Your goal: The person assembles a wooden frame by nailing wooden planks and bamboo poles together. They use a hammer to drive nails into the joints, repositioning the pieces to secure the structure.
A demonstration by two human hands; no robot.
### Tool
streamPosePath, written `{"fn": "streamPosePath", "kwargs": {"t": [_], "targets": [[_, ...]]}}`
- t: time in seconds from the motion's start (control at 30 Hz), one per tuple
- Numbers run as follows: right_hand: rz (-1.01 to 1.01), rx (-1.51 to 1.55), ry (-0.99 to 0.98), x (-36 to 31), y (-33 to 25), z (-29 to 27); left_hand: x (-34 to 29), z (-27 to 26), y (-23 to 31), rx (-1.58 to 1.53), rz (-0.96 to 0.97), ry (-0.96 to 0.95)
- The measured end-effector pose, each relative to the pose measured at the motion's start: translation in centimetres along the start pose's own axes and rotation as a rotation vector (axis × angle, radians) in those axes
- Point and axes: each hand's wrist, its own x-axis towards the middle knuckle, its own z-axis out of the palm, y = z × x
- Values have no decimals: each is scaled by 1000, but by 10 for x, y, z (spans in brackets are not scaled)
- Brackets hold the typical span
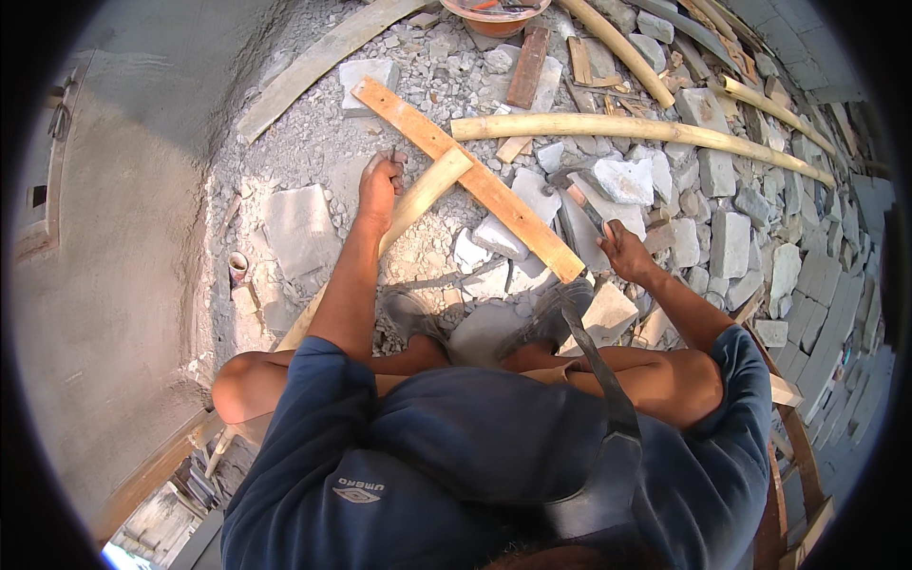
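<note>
My right hand (622, 249) is wrapped round the handle of a hammer (586, 201), its grey head pointing away over the rubble. My left hand (380, 180) is closed, fingertips pinched together; whatever may be in them is too small to make out. Beside that hand lies a flat wooden plank (475, 185), slanting from far left to near right. A pale round pole (427, 198) meets the plank near its middle and runs back under my left forearm. The plank's near end reaches close to my right foot.
Broken concrete blocks (622, 180) and rubble cover the ground. A long bamboo pole (589, 125) lies beyond the plank, with another bamboo pole (627, 57) farther off. An orange basin (496, 17) sits at the far edge. A grey plastered wall (142, 237) rises at left.
</note>
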Motion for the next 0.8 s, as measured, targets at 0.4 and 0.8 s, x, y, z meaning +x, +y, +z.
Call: {"fn": "streamPosePath", "kwargs": {"t": [0.4, 0.8], "targets": [[-260, -304, -122, 21, -140, 15, -33, 64, 1, 1200, 271, 162], [-241, -184, 122, 30, -147, 69, -32, 68, 0, 1002, 314, 190]]}}
